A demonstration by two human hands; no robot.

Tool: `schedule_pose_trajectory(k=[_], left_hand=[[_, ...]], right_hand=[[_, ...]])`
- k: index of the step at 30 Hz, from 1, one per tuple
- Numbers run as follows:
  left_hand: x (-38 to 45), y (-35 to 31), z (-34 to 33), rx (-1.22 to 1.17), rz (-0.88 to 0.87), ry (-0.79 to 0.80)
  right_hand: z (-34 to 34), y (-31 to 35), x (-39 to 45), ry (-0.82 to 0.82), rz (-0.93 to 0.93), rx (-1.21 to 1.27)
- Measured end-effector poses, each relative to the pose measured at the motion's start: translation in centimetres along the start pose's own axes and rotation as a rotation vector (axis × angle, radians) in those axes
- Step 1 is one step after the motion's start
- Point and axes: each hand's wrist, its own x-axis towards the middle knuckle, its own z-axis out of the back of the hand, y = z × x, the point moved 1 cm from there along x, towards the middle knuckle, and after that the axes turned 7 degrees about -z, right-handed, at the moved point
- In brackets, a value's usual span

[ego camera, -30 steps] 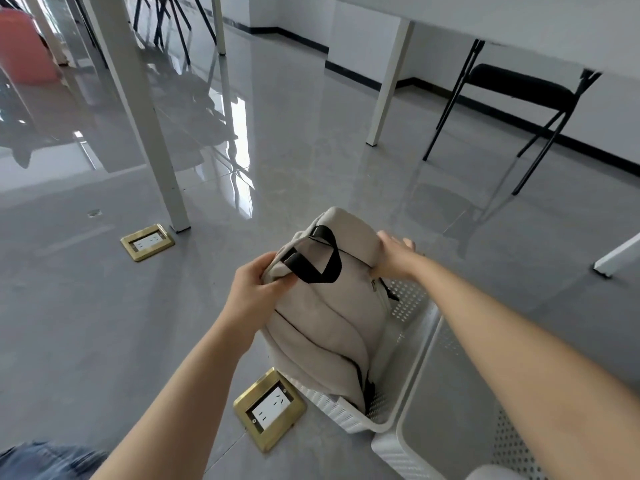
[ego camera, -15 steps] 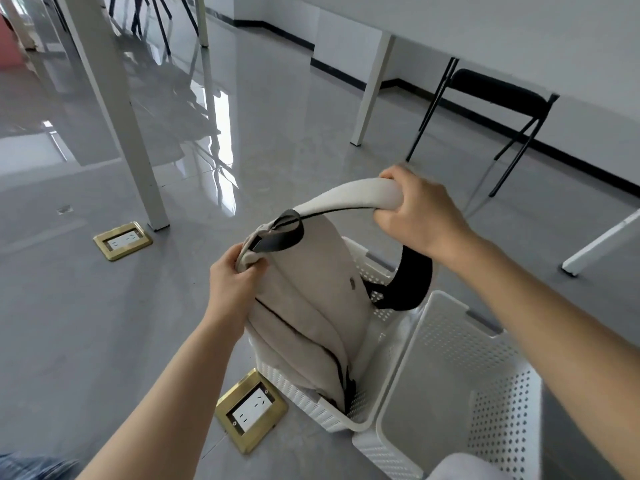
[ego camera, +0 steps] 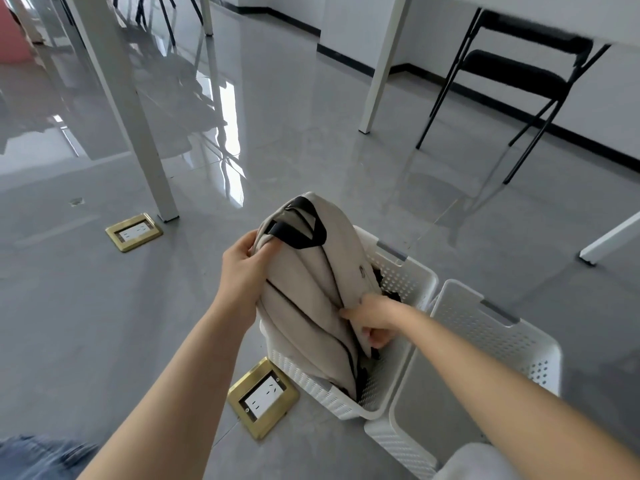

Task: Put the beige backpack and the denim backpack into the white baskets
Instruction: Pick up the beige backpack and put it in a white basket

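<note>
The beige backpack (ego camera: 311, 292) stands upright in the left white basket (ego camera: 412, 282), its top with the black carry handle sticking out above the rim. My left hand (ego camera: 247, 268) grips the backpack's top left edge beside the handle. My right hand (ego camera: 372, 318) is low at the bag's right side, inside the basket, fingers closed on the bag's fabric or a strap. A second white basket (ego camera: 485, 327) stands right next to it, with nothing visible inside. A blue denim patch (ego camera: 38, 459) shows at the bottom left corner; I cannot tell whether it is the denim backpack.
Two brass floor sockets are set in the grey tiles, one (ego camera: 263, 396) just left of the baskets and one (ego camera: 134, 232) farther left by a white table leg (ego camera: 128, 109). A black folding chair (ego camera: 512, 74) stands at the back right. Another white leg (ego camera: 609, 240) is at the right.
My right hand has let go of the raised shoulder strap and dropped down to the bag's right side inside the basket. The strap is now out of sight. My left hand keeps its hold.
</note>
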Motion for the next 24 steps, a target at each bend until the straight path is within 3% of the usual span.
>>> schedule_pose_trajectory(k=[2, 5, 7, 10, 13, 18, 22, 24], left_hand=[[0.0, -0.2, -0.2, -0.016, 0.007, 0.009], [0.0, -0.3, -0.5, -0.035, 0.006, 0.024], [-0.2, -0.4, -0.6, -0.055, 0.01, 0.056], [-0.4, -0.4, -0.7, -0.074, 0.014, 0.095], [-0.2, -0.5, -0.5, -0.036, -0.005, 0.092], [0.4, -1.0, 0.0, 0.06, 0.003, 0.189], [0.9, -0.7, 0.4, 0.067, 0.027, 0.223], [0.7, -0.6, 0.1, 0.059, 0.016, 0.265]], right_hand=[[-1.1, 0.4, 0.9, 0.043, 0.167, 0.142], [-3.0, 0.3, 1.3, 0.019, 0.428, 0.027], [-4.0, -0.4, 1.8, -0.004, 0.478, -0.064], [-4.0, -1.6, 3.1, -0.179, 0.439, -0.235], [-3.5, -2.0, 2.0, -0.165, 0.489, -0.33], [-0.8, -2.7, -4.1, -0.106, 0.665, -0.034], [4.7, -3.6, -7.7, -0.351, 0.696, 0.413], [6.6, -3.1, -8.2, -0.491, 0.69, 0.456]])
